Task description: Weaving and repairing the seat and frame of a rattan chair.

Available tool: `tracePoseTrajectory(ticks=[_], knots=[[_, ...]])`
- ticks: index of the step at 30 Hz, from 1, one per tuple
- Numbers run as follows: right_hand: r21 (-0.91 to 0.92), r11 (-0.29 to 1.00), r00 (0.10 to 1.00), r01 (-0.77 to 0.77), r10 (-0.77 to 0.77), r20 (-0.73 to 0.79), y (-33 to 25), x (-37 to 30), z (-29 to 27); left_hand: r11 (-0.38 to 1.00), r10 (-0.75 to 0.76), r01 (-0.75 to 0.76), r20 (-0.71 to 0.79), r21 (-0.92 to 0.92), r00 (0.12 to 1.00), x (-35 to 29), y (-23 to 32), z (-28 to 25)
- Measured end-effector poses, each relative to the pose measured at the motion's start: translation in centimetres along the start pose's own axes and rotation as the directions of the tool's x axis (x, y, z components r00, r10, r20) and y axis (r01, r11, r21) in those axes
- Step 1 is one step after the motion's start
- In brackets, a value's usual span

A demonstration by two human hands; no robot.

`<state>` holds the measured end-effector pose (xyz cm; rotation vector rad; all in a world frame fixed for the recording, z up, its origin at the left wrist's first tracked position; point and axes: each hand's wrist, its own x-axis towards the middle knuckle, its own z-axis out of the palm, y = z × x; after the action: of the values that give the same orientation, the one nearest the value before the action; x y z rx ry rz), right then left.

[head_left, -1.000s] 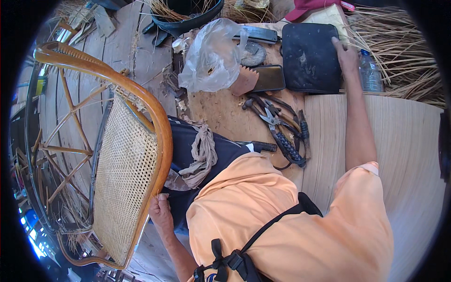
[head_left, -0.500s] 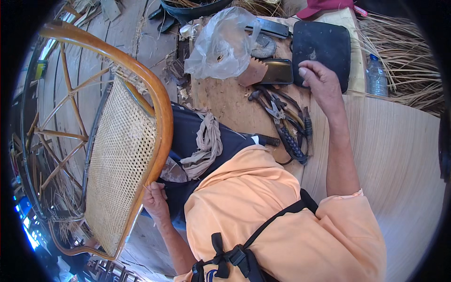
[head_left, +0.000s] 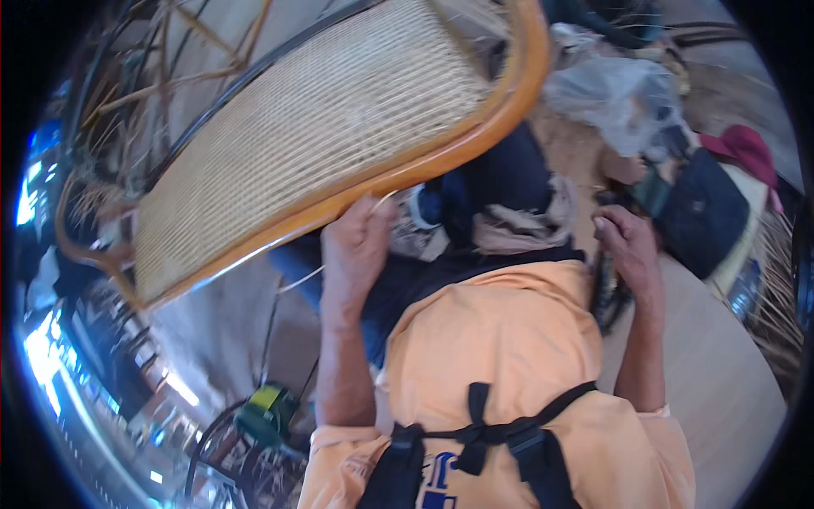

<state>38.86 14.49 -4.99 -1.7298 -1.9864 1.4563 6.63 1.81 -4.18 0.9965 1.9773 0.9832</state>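
Observation:
A chair part with a curved, glossy brown frame (head_left: pixel 407 172) and a woven cane panel (head_left: pixel 322 110) slants across the upper left and middle. My left hand (head_left: pixel 356 246) is closed against the near edge of this frame. A thin pale cane strand (head_left: pixel 303 281) passes through its fingers, with one bit showing above the hand and another curving out below. On the right, my right hand (head_left: pixel 629 246) hovers in front of my torso with its fingers curled together. Motion blur hides whatever may be between those fingertips.
At the upper right lie a clear plastic bag (head_left: pixel 615 97), a black flat pouch (head_left: pixel 704 212) and a dark red cap (head_left: pixel 746 153). Beyond them are a plastic bottle (head_left: pixel 746 288) and loose cane strips (head_left: pixel 772 322). A green-and-yellow object (head_left: pixel 267 414) sits at the lower left.
The view has swung, so the chair part now reaches farther right. My right hand has come back from beside the black pouch toward my body. My left hand stays at the frame edge.

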Motion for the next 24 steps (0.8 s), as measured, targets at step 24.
tracePoseTrajectory(ticks=[24], knots=[[0.161, 0.763, 0.629, -0.626, 0.616, -0.474, 17.8, 4.1, -21.8, 0.999, -0.018, 0.017, -0.018, -0.049, 1.0, 1.8, 1.6, -2.0]])
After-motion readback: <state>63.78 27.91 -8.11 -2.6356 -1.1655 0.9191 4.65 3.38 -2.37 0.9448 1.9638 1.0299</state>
